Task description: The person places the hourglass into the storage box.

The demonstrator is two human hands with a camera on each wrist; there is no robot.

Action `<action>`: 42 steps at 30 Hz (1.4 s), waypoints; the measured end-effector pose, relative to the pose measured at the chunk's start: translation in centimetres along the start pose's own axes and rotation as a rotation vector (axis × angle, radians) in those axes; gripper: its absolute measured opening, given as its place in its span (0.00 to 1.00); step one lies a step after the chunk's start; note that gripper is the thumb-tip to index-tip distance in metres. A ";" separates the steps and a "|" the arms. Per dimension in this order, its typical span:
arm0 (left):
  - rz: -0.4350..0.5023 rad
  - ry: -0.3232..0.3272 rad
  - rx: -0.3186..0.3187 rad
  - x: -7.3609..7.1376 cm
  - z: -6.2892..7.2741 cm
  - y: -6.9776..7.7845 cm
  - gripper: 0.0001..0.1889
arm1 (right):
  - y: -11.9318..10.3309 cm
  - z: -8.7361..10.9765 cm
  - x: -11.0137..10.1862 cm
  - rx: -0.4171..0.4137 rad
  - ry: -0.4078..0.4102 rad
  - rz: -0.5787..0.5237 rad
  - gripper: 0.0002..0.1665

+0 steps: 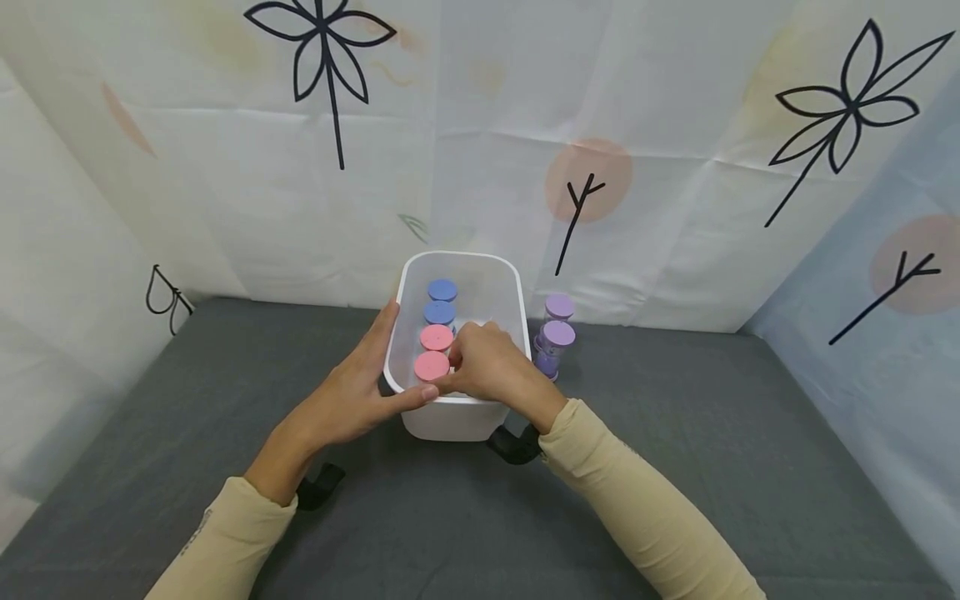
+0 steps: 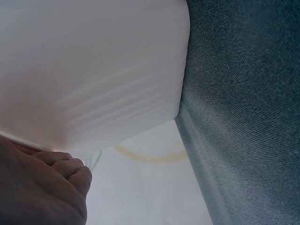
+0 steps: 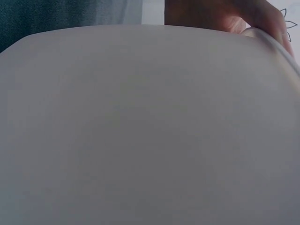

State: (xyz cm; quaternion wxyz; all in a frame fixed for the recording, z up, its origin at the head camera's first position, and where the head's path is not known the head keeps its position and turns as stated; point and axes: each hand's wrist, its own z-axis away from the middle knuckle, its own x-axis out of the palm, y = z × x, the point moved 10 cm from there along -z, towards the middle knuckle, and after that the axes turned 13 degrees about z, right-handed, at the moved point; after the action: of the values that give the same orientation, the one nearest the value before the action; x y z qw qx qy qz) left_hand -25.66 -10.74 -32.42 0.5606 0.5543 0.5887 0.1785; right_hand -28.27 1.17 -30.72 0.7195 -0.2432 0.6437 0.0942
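Observation:
A white plastic bin [image 1: 453, 423] stands on the dark grey cloth. Along its left inside wall runs a row of small round containers: two with blue lids [image 1: 442, 289] behind two with pink lids [image 1: 437, 337]. My left hand [image 1: 348, 404] grips the bin's near left corner, fingers along the outer wall and thumb over the front rim. Inside the bin, my right hand [image 1: 495, 362] has curled fingers, thumb and index pinching the nearest pink-lidded container [image 1: 432, 367]. Its other fingertips are hidden. The bin's wall [image 3: 150, 122] fills most of the right wrist view.
Purple-lidded containers [image 1: 557, 333] stand just outside the bin on its right. Behind the cloth-covered table [image 1: 675, 467] hangs a pale printed curtain [image 1: 480, 183], close to the bin's back. Dark wrist straps [image 1: 516, 446] hang under both wrists.

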 end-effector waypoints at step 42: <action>0.044 0.007 0.060 -0.1 -0.2 0.8 0.60 | 11.3 8.6 -7.5 0.048 0.792 -0.704 0.21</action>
State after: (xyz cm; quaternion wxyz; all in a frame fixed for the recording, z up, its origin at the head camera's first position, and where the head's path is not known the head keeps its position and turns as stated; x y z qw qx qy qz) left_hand -25.48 -10.49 -31.69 0.5376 0.5832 0.5833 0.1749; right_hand -26.96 16.34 -25.58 0.4145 -0.4450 0.7475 -0.2672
